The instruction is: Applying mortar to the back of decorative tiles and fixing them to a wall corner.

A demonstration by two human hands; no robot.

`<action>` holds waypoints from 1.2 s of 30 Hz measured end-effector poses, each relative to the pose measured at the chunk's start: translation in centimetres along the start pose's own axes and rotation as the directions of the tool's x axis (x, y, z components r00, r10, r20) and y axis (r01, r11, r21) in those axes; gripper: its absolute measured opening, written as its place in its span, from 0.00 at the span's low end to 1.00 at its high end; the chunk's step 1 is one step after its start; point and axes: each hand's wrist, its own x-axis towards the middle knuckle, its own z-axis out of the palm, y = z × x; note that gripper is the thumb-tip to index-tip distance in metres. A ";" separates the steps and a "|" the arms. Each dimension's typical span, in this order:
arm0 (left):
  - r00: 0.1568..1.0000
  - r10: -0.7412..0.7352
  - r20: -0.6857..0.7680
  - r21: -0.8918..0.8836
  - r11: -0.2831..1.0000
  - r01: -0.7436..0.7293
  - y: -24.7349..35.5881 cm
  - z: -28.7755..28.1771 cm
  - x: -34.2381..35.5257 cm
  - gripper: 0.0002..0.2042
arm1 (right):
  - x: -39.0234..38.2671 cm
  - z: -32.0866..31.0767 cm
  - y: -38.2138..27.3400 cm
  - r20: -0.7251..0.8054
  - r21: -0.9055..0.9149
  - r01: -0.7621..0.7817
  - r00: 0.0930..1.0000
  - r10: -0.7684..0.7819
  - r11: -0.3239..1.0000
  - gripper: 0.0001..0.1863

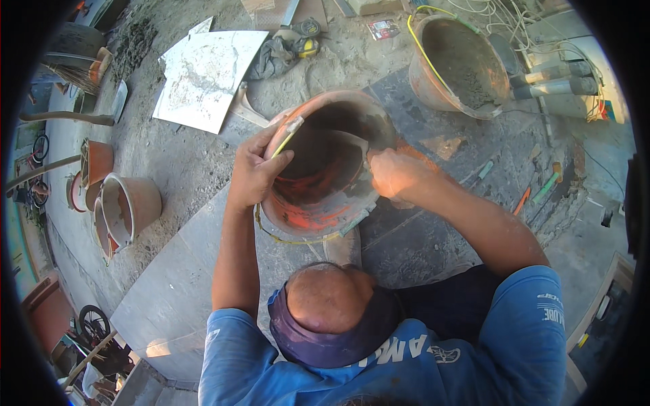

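A tilted orange bucket [308,215], smeared with grey mortar, has its mouth turned up toward me. My left hand [261,166] grips its rim on the left, thumb over the edge beside the yellow-and-green wire handle [288,239]. At the right side of the mouth, my right hand [396,176] is closed around a flat trowel-like blade [347,139] that reaches inside the bucket. The fingers hide the tool's handle. Grey residue and bare orange patches line the inner wall. My bent knee [328,298] is close below the bucket.
Another bucket [433,88] with grey mortar stands at the upper right. Broken white tile pieces [213,74] lie at the upper left. Several mortar-stained buckets [142,203] stand at left, near a long wooden handle [68,118]. A green-handled tool [545,188] lies at right.
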 end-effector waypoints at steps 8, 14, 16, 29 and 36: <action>0.998 -0.004 -0.057 0.135 0.991 0.012 -0.8 -0.3 -0.2 0.25 | 3.9 4.8 0.8 0.172 -0.035 0.312 0.938 -0.302 0.949 0.15; 0.998 0.036 -0.054 0.111 0.993 -0.030 -1.4 0.7 -0.1 0.25 | 4.4 5.2 -0.3 0.491 0.167 0.188 0.835 -0.247 0.968 0.21; 1.000 -0.010 -0.029 0.088 0.996 0.012 -1.2 0.8 -0.1 0.26 | 3.6 5.8 -0.7 0.498 0.182 0.193 0.827 -0.259 0.964 0.20; 0.994 0.003 -0.105 0.009 1.000 -0.002 -1.1 -0.4 -2.1 0.24 | -1.3 2.2 1.8 0.348 0.364 0.180 0.884 -0.312 0.914 0.20; 0.996 0.053 -0.065 0.075 0.996 -0.048 -0.1 0.0 -2.7 0.23 | -0.2 2.8 -1.6 0.131 -0.246 0.170 0.981 -0.141 0.954 0.14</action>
